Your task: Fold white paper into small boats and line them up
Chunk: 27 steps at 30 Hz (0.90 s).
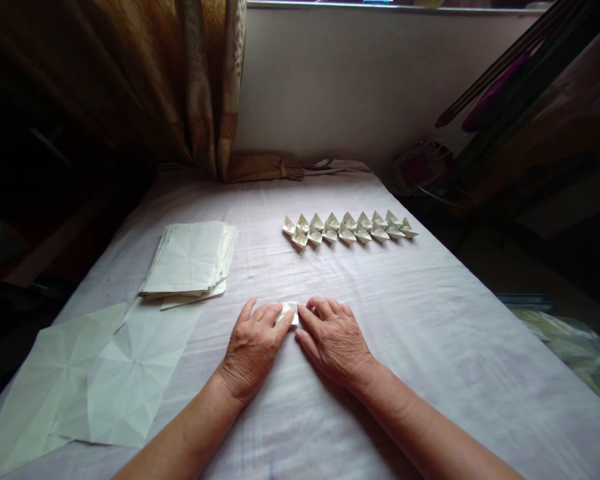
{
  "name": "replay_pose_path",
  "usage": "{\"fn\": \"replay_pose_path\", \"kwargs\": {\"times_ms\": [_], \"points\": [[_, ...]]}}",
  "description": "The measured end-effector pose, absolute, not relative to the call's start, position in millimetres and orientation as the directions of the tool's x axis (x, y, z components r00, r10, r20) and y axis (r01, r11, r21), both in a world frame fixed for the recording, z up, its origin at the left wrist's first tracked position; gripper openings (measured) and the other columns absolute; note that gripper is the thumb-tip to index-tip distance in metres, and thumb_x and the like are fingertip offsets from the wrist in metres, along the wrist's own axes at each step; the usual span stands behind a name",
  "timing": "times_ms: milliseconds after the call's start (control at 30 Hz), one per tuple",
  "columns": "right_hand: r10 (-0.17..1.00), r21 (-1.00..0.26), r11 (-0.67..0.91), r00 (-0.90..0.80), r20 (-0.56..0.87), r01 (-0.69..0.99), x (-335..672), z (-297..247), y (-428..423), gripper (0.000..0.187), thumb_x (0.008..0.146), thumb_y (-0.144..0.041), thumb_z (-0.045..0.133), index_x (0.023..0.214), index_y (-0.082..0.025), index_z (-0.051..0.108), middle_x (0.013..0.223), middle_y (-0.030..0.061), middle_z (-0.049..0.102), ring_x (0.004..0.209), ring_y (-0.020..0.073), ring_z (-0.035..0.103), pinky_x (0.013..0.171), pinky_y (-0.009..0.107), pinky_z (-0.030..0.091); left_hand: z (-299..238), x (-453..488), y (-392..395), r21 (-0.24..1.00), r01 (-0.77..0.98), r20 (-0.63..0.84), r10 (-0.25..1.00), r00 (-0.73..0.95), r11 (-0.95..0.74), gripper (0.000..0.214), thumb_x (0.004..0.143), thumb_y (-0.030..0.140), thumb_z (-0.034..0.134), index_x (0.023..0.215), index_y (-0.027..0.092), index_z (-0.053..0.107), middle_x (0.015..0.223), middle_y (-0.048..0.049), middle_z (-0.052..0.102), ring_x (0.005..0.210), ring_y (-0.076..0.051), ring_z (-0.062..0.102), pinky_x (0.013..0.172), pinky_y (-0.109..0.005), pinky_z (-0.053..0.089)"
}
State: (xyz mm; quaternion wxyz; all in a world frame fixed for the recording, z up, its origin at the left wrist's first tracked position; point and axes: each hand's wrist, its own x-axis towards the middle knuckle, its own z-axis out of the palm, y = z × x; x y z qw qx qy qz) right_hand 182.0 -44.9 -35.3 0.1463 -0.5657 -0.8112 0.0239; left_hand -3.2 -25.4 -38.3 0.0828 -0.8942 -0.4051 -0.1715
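A small folded square of white paper [290, 312] lies on the cloth between my two hands. My left hand [257, 343] covers its left part, fingers behind and thumb across the front, holding it down. At its right edge, my right hand [336, 339] grips with the index fingertip, the thumb lower down and the other fingers curled. The parts of the paper under my fingers are hidden. Beyond my hands stand folded paper boats [347, 231], several of them in two close rows.
A stack of creased paper sheets [187, 257] lies to the left, with looser creased sheets [130, 387] nearer me. The pale cloth [430, 347] covers the surface. A patterned curtain [205, 87] hangs at the far left, and a plastic bag [575, 340] sits beyond the right edge.
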Motion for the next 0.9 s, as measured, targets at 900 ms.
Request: {"fn": "replay_pose_path", "kwargs": {"times_ms": [900], "points": [[0.926, -0.168, 0.360, -0.328, 0.188, 0.918, 179.2, -30.2, -38.9, 0.031, 0.092, -0.031, 0.055, 0.122, -0.025, 0.061, 0.104, 0.0072, 0.062, 0.091, 0.0225, 0.051, 0.077, 0.034, 0.032, -37.5, -1.1, -28.2, 0.051, 0.740, 0.355, 0.705, 0.614, -0.670, 0.034, 0.093, 0.025, 0.051, 0.126, 0.018, 0.060, 0.122, -0.0059, 0.068, 0.115, -0.023, 0.058, 0.111, -0.047, 0.032]]}}
